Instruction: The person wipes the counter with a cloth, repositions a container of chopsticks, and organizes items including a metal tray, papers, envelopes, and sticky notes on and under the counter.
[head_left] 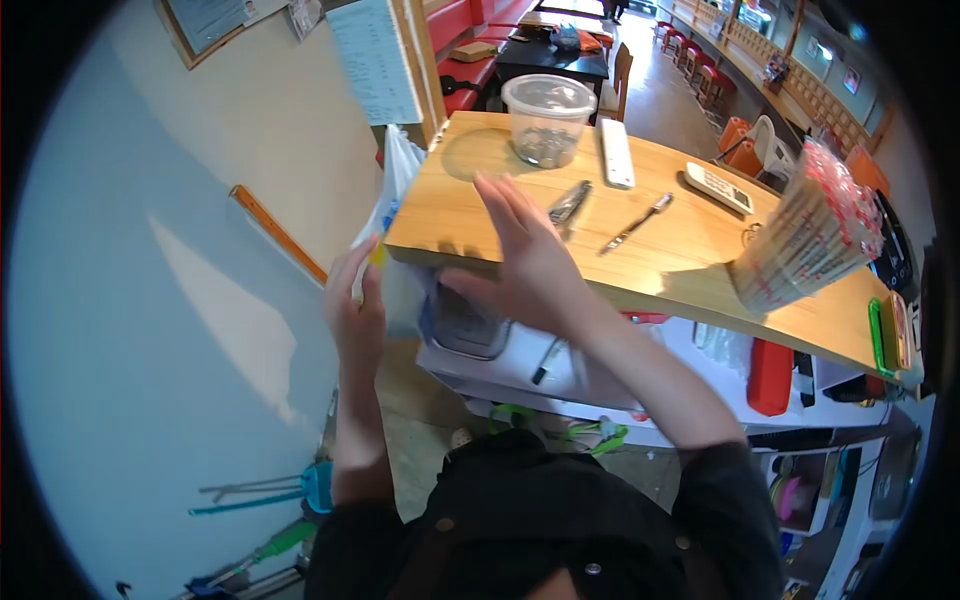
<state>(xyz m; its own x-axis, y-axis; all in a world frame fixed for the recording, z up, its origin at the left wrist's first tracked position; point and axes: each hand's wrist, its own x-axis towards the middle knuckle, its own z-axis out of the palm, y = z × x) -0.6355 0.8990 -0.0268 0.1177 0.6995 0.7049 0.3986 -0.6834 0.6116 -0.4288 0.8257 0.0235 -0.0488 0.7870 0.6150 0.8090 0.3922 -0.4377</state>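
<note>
My left hand [355, 300] is raised beside the counter's left end, its fingers apart and nothing in them, close to a white plastic bag [398, 175]. Over the front edge of the wooden counter [670, 240] hangs my right hand [525, 255], fingers stretched and empty. Just beyond it lie a dark folded tool [571, 205] and a pen [637, 224]. A clear round tub [548, 120] with coins at its bottom stands farther back, next to a white remote [616, 153]. A second white handset [718, 188] lies to the right.
A tall plastic-wrapped bundle [810, 235] stands on the counter's right side. Under the counter, a white shelf [500, 380] holds a grey container [465, 322] and a red case [769, 378]. A wall with a wooden strip [278, 235] rises at left.
</note>
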